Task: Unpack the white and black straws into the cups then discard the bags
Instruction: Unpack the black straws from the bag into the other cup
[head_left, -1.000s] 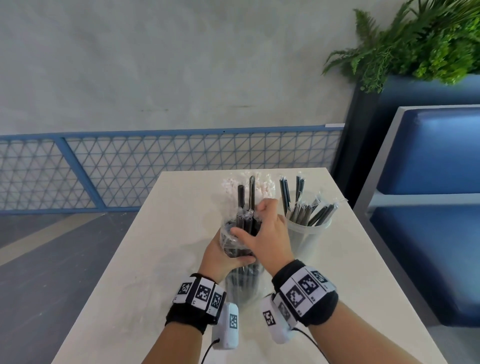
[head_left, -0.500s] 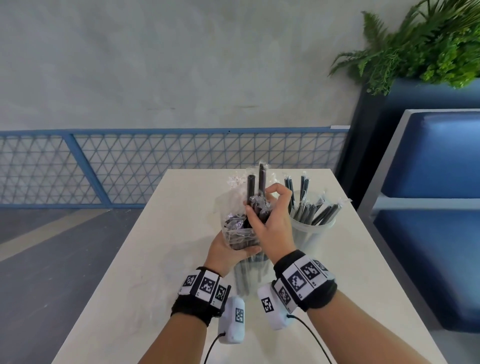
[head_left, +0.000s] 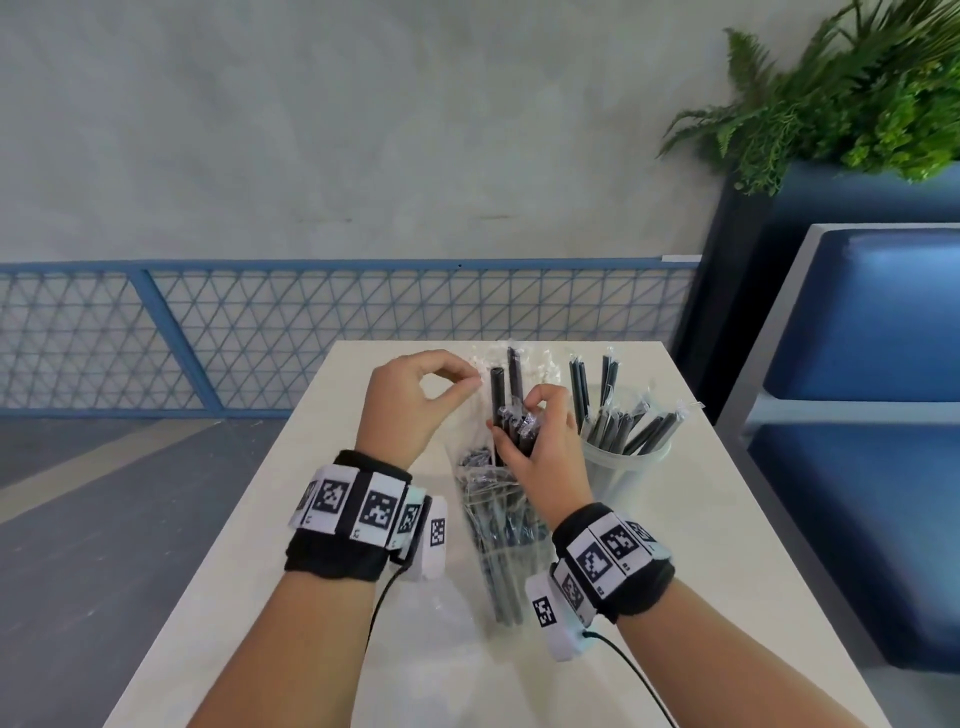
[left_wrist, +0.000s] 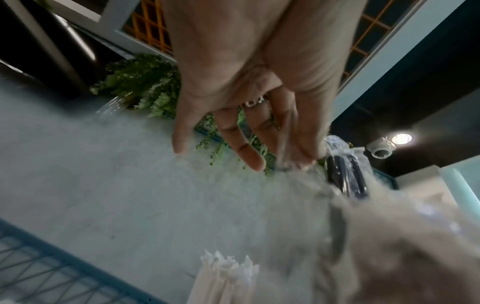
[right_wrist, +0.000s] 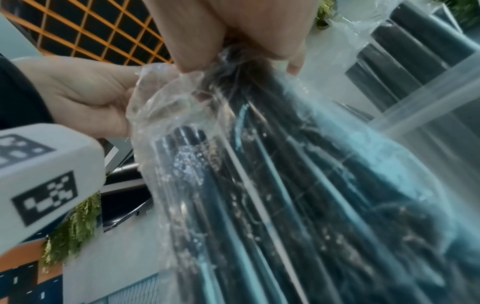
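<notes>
A clear bag of black straws stands upright on the table's middle. My left hand pinches the bag's top left edge between thumb and forefinger; in the left wrist view the same hand holds the thin plastic. My right hand grips a bunch of black straws at the bag's mouth, and the right wrist view shows its fingers closed on their tops. To the right stands a clear cup with wrapped black straws. White straws stand just behind the bag.
The pale table ends close on both sides and at the far edge. A blue bench stands to the right, with a planter of green plants behind it. A blue mesh railing runs beyond the table.
My left hand let go of the bag's middle and moved up to pinch its top left edge. My right hand rose a little with the straw tops.
</notes>
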